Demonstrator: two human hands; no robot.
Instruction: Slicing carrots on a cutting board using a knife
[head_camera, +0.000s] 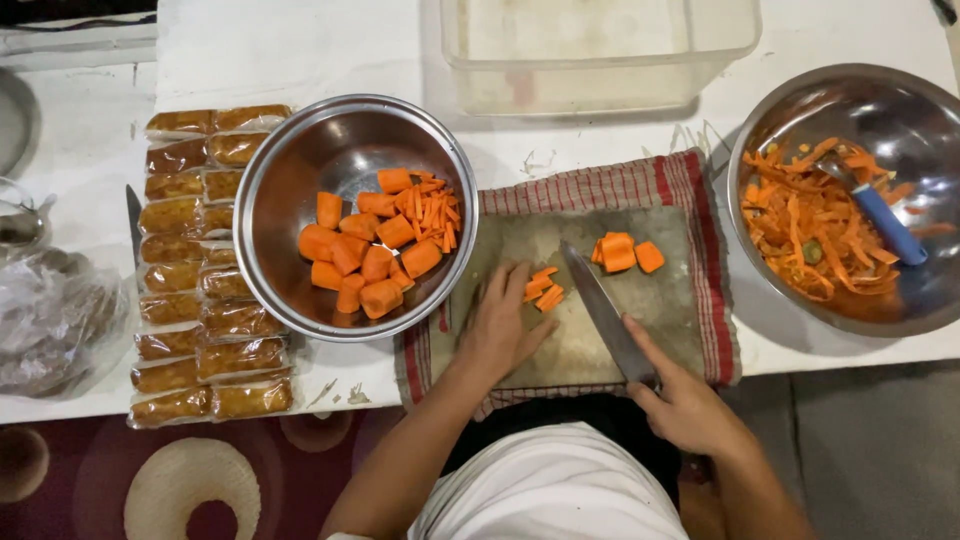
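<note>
White cloth on the person's lap (550, 490) fills the bottom of the view, closest of all. Just above it, the right hand (690, 405) is closed tight around the handle of a big knife (605, 310). Its blade points up and to the left across a cutting board (660, 310). That board sits on a red and white striped towel (700, 190).

Flat on the board lies the left hand (500, 325), with fingers spread and holding nothing. Its fingertips touch some thin carrot sticks (545, 290), right beside the knife blade. A few thicker carrot pieces (625, 252) sit on the other side of the blade, near the top of the board.

To the left, a shiny metal bowl (290, 200) holds many carrot chunks (375, 250). On the far right, another metal bowl (920, 110) is full of carrot peels (810, 230), with a blue-handled peeler (885, 222) lying in it. Rows of wrapped brown snacks (205, 270) lie at the far left. A clear plastic tub (600, 50) stands at the top.
</note>
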